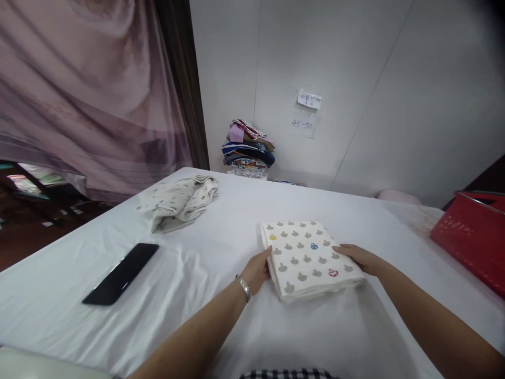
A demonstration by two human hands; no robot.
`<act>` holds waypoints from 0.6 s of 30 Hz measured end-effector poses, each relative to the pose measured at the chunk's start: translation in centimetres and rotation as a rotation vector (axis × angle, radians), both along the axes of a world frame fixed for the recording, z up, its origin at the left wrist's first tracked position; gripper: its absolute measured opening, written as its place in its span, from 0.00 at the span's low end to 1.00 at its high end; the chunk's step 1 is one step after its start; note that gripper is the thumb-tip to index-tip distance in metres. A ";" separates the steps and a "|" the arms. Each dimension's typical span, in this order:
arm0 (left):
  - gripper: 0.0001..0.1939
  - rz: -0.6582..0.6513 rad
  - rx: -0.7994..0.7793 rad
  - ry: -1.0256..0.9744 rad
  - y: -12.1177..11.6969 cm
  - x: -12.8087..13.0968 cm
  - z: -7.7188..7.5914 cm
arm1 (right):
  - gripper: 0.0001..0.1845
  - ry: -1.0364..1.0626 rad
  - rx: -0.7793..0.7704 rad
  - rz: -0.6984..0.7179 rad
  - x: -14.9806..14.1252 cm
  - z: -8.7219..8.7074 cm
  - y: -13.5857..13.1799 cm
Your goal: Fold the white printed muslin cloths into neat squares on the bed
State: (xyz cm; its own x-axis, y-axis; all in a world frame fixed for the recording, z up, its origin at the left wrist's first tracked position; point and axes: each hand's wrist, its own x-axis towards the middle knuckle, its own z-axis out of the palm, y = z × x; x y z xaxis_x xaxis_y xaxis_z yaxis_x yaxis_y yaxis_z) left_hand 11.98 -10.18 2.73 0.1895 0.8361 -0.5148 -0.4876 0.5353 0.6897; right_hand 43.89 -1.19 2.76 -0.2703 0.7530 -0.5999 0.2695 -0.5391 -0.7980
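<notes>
A folded white towel [303,255] printed with grey apple shapes lies on the white sheet in front of me. My left hand [257,271], with a silver bracelet on the wrist, curls its fingers around the towel's left edge. Flat on the towel's right edge rests my right hand [361,258], fingers stretched out and together. Both hands touch the towel at opposite sides.
A loosely bundled patterned cloth [179,202] lies at the far left of the white-covered table [197,295]. A black phone [122,273] lies nearer left. A stack of folded fabrics [249,147] stands against the wall. A red basket [473,237] sits at right.
</notes>
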 end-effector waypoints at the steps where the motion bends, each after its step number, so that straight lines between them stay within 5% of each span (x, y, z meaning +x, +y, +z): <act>1: 0.26 0.012 -0.004 -0.009 0.3 0.3 0.0 | 0.26 0.010 -0.005 0.002 -0.1 0.1 0.0; 9: 0.30 -0.028 -0.104 -0.160 1.8 2.0 0.2 | 0.25 0.070 -0.025 -0.009 -0.7 -0.2 -1.2; 18: 0.28 -0.099 -0.165 -0.211 2.5 -0.4 -0.8 | 0.29 0.266 -0.002 -0.080 -2.3 -0.3 -2.6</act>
